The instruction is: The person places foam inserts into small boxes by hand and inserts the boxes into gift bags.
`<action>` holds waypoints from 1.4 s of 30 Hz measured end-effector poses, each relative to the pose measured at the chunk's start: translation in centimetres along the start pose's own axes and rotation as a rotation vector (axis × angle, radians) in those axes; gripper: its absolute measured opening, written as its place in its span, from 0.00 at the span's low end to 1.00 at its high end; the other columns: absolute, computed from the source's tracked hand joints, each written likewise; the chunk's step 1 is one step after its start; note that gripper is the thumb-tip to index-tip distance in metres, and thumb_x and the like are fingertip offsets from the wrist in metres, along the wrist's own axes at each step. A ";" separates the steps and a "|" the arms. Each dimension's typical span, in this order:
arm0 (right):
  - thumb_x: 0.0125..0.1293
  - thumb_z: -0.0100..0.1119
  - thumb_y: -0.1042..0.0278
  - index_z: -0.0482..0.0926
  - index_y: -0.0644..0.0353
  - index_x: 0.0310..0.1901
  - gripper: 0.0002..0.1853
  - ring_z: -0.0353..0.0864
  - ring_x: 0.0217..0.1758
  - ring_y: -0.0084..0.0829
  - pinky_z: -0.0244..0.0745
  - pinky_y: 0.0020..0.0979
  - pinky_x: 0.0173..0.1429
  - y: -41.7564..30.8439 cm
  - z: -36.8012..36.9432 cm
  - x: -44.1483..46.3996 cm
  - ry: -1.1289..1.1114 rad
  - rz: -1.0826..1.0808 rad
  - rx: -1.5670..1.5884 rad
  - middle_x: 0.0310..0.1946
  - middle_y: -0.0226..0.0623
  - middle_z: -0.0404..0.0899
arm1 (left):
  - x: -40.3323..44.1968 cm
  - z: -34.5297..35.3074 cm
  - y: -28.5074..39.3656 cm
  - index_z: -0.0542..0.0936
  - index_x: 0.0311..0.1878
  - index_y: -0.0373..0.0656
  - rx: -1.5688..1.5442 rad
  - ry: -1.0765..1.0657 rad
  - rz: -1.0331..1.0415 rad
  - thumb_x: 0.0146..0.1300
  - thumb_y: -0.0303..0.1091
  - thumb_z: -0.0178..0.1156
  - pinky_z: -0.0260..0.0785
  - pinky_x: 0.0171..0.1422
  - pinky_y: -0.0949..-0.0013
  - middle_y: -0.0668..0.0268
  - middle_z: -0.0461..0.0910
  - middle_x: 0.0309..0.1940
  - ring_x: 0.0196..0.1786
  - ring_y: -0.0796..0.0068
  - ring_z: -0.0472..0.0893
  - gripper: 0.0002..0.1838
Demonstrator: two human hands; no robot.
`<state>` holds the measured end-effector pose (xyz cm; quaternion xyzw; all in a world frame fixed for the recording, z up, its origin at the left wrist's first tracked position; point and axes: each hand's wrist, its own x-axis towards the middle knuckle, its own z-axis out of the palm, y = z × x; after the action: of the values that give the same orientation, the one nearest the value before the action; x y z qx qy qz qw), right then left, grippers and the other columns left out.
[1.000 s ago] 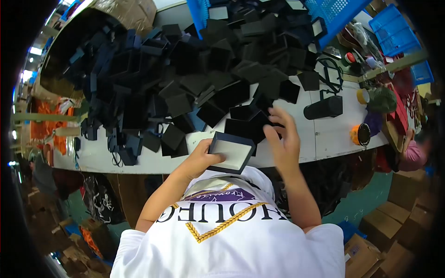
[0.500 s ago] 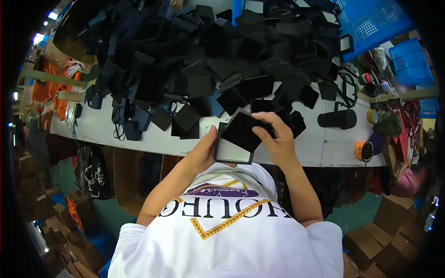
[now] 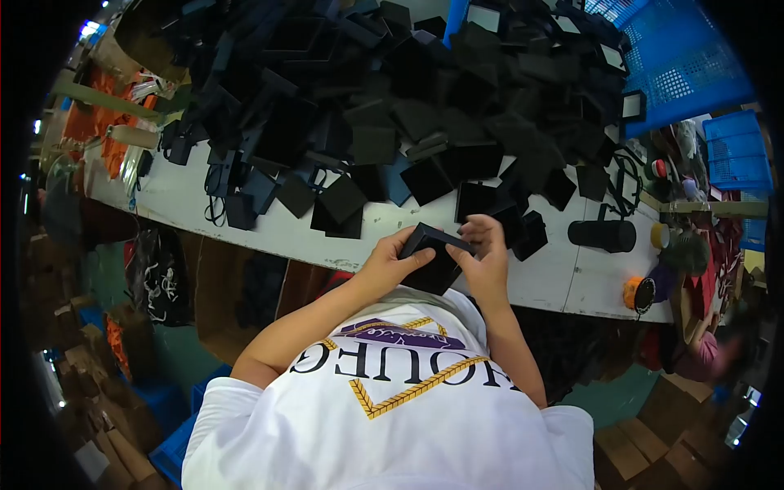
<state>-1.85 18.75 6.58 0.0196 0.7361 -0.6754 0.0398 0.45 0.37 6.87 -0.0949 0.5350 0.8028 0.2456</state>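
In front of my shirt, a small black box (image 3: 433,268) is between my two hands, its white inside out of sight. My left hand (image 3: 390,266) grips the left side, thumb lying across the dark face. On the other side, my right hand (image 3: 485,260) has its thumb against the box's right edge, with the fingers curled up behind; part of their contact is hidden. Just beyond my hands, a big heap of black and dark blue boxes (image 3: 376,143) covers the far part of the white table (image 3: 392,222).
A black cylinder (image 3: 602,236) lies on the right of the table, near an orange spool (image 3: 637,292). Blue plastic crates (image 3: 678,73) stand at the back right. Cardboard boxes (image 3: 629,449) lie on the floor. Another person's pink sleeve (image 3: 704,359) shows at far right.
The black lid, earlier tilted over a white-lined box base, now sits down with the white lining covered. Both hands have come closer together around it. The view has shifted slightly.
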 end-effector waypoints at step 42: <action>0.74 0.62 0.61 0.69 0.62 0.56 0.18 0.75 0.20 0.20 0.65 0.20 0.21 -0.4 -1.5 12.3 0.047 0.190 0.374 0.31 0.34 0.80 | 7.6 -11.5 2.5 0.77 0.63 0.33 -0.783 -0.057 0.120 0.69 0.44 0.48 0.66 0.74 0.53 0.53 0.81 0.62 0.67 0.59 0.77 0.28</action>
<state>-14.17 19.85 6.06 0.1117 0.5935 -0.7929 0.0818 -8.57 -8.61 0.99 -0.1276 0.1859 0.9613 0.1585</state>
